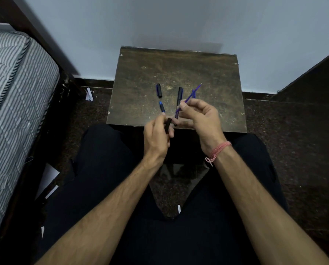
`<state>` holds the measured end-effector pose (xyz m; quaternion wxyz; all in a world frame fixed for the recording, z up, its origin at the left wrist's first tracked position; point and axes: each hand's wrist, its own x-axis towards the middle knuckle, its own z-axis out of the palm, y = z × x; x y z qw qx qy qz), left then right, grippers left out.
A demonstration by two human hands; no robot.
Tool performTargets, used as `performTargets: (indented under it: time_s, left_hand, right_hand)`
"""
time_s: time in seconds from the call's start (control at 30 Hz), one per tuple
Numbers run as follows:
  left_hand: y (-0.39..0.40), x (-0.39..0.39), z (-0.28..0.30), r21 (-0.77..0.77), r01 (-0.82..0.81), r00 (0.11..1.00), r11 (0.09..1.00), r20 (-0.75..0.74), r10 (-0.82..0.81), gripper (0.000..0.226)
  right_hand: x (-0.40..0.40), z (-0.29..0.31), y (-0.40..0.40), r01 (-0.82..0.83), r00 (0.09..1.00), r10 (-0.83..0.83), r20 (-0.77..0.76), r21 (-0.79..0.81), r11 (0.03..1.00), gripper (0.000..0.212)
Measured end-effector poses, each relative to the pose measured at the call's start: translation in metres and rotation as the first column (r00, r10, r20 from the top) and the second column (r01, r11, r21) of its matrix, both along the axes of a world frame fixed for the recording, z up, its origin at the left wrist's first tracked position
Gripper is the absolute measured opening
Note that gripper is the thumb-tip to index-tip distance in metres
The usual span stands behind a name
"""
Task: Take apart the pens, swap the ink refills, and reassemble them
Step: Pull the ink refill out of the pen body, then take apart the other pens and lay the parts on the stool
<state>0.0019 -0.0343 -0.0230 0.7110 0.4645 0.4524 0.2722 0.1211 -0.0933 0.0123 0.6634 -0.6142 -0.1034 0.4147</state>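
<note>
The pens are already lying in pieces, so taking apart looks done. The right hand [198, 115] is pinching a thin blue ink refill [188, 99], tip pointing to 1 o'clock. The left hand [157, 136] is closing its grip around a short black pen barrel [168, 125]. On the dark wooden tabletop [140, 77] a black-and-blue cap [159, 90] is lying at 11 o'clock from the hands, a small blue tip piece [162, 107] nearer, and a long black pen body [179, 101] at 12. Swapping and putting together are still waiting.

left hand [157, 139]: grips black barrel [168, 125] | right hand [199, 115]: pinches blue refill [188, 99] | table [140, 77]: cap [159, 90]
</note>
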Motion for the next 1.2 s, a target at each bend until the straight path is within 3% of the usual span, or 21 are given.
performTargets:
  time_s: [0.17,0.27,0.4,0.5,0.67,0.87,1.2]
  left_hand:
    - [0.009,-0.004,0.004,-0.032,-0.112,0.994,0.993,0.003,0.112,0.052]
    - [0.014,-0.006,0.008,-0.006,-0.247,0.969,0.969,-0.029,0.247,0.050]
    - [0.023,-0.009,0.012,0.031,-0.474,0.879,0.880,-0.041,0.475,0.045]
    - [0.028,-0.010,0.015,0.029,-0.501,0.864,0.865,-0.038,0.502,0.044]
    - [0.028,-0.015,0.014,0.061,-0.481,0.874,0.875,-0.053,0.484,0.045]
    - [0.029,-0.016,0.014,0.124,-0.452,0.888,0.883,-0.031,0.459,0.042]
    - [0.027,-0.018,0.014,0.116,-0.442,0.894,0.890,-0.030,0.448,0.042]
  right_hand:
    - [0.010,0.001,0.028,0.020,0.992,-0.019,0.126,-0.002,1.000,0.010]
    - [0.004,-0.004,0.052,0.012,0.958,0.009,0.286,-0.069,0.998,0.025]
    - [-0.014,-0.020,0.086,0.007,0.848,0.153,0.507,-0.299,0.954,0.022]
    - [-0.026,-0.024,0.103,0.002,0.707,0.309,0.636,-0.439,0.898,0.016]
    - [-0.032,-0.024,0.115,-0.003,0.568,0.468,0.678,-0.566,0.824,0.005]
    - [-0.036,-0.020,0.116,0.008,0.402,0.592,0.698,-0.649,0.761,0.009]
    - [-0.036,-0.017,0.114,0.035,0.368,0.612,0.700,-0.668,0.743,0.010]
